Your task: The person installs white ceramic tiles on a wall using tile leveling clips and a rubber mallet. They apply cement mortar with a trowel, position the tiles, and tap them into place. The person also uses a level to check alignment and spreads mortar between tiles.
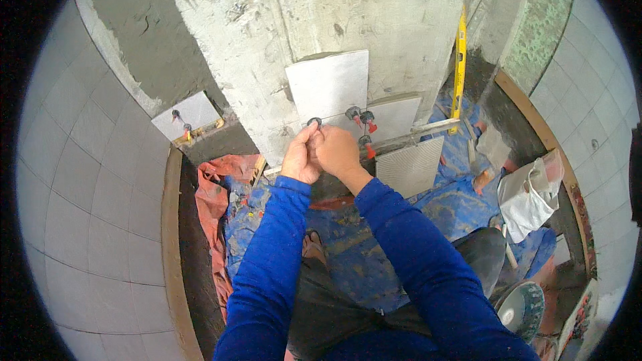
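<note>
My left hand [299,159] and my right hand [336,150] meet at the wall, fingers closed together around a black round tile leveling clip [314,122]. Only its dark cap shows; the rest is behind my fingers. It sits at the lower edge of an upright white tile [331,83]. To the right, several more clips with black caps and red ends, such as one red-ended leveling clip [368,119], stand at the joints. A second white tile [396,115] adjoins on the right. Below it leans a tile with its ribbed back showing [411,166].
A yellow spirit level [459,67] stands upright at the right of the rough concrete wall [234,40]. Blue sheeting [348,241] covers the floor, with a white bag [531,194] and a bucket [521,311] at right. Another clipped tile [188,115] is on the left.
</note>
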Tool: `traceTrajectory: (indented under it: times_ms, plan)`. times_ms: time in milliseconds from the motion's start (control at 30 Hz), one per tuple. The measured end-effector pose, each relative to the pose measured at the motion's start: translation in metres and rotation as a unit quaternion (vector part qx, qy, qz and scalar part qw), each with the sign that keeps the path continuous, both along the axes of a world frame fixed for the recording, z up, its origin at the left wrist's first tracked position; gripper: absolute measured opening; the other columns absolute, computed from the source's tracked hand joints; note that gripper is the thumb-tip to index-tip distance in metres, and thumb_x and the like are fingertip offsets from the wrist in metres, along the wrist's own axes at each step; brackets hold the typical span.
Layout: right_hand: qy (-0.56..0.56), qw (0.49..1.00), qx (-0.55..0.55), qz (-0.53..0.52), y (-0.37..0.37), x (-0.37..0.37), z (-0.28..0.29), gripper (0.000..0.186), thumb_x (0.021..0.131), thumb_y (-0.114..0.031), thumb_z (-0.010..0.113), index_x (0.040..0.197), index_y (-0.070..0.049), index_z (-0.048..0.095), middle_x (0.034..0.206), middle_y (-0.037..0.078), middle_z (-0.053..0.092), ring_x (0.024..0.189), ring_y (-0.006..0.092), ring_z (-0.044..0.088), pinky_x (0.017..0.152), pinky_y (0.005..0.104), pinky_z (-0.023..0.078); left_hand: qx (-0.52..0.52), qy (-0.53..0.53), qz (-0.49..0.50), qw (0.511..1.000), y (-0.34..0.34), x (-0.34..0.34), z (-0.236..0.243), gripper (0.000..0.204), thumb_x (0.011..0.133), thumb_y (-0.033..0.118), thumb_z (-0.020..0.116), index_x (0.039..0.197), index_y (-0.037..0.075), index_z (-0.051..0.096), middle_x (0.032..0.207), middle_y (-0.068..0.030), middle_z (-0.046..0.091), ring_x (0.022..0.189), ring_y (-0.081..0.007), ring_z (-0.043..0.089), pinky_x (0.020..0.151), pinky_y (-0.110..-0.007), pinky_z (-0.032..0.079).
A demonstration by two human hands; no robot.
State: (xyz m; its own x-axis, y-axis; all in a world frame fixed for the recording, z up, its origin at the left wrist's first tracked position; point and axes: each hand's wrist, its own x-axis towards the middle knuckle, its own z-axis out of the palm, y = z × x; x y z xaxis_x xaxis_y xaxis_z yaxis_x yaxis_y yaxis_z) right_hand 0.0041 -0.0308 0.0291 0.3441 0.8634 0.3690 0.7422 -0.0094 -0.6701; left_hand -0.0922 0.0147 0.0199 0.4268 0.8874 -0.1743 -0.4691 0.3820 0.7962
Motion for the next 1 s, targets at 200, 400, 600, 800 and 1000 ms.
traceTrajectory:
  times_ms: [200,400,600,800,1000]
  plan:
    - [0.052,0.998,-0.012,-0.025,-0.002,-0.003,0.002,0.04,0.102,-0.032,0.055,0.085,-0.001,0.073,0.085,0.027,0.072,0.086,0.0495,0.069,0.078,0.0602,0.054,0.142,0.168,0.15,0.964,0.006,-0.004,-0.006,0.036,0.107,0.03,0.056,0.092,0.002,0.072,0.085,-0.0072,0.074,0.072,-0.0203,0.067,0.07,-0.033,0.053]
    - [0.059,0.997,0.028,-0.034,0.006,-0.005,-0.003,0.039,0.102,-0.033,0.055,0.088,-0.002,0.075,0.089,0.027,0.073,0.089,0.0488,0.071,0.081,0.0588,0.056,-0.091,-0.124,-0.067,0.986,0.004,-0.009,-0.008,0.033,0.109,0.037,0.055,0.119,0.008,0.067,0.112,-0.0063,0.074,0.104,-0.0209,0.068,0.094,-0.039,0.054]
    - [0.012,0.999,-0.045,-0.019,-0.002,-0.003,0.003,0.04,0.102,-0.034,0.055,0.09,-0.002,0.075,0.09,0.026,0.074,0.087,0.048,0.072,0.079,0.0579,0.057,0.162,0.317,0.116,0.927,0.017,-0.007,-0.007,0.024,0.1,0.03,0.071,0.107,0.007,0.071,0.096,-0.0034,0.074,0.087,-0.0184,0.069,0.075,-0.035,0.054]
    - [0.065,0.996,-0.068,-0.009,-0.001,-0.003,0.006,0.04,0.103,-0.034,0.053,0.096,-0.001,0.075,0.096,0.025,0.074,0.092,0.0474,0.072,0.082,0.0574,0.057,-0.126,-0.019,-0.027,0.991,0.006,-0.006,-0.014,0.046,0.111,0.042,0.048,0.121,0.003,0.069,0.105,-0.0032,0.076,0.096,-0.0192,0.07,0.076,-0.038,0.056]
    - [0.029,0.999,-0.001,-0.026,0.003,-0.005,-0.001,0.036,0.101,-0.033,0.054,0.105,-0.002,0.073,0.102,0.025,0.074,0.096,0.0462,0.071,0.085,0.0564,0.057,-0.083,-0.174,-0.059,0.98,0.003,0.001,-0.008,0.031,0.109,0.033,0.055,0.115,0.004,0.067,0.116,-0.0079,0.073,0.106,-0.025,0.068,0.098,-0.04,0.054]
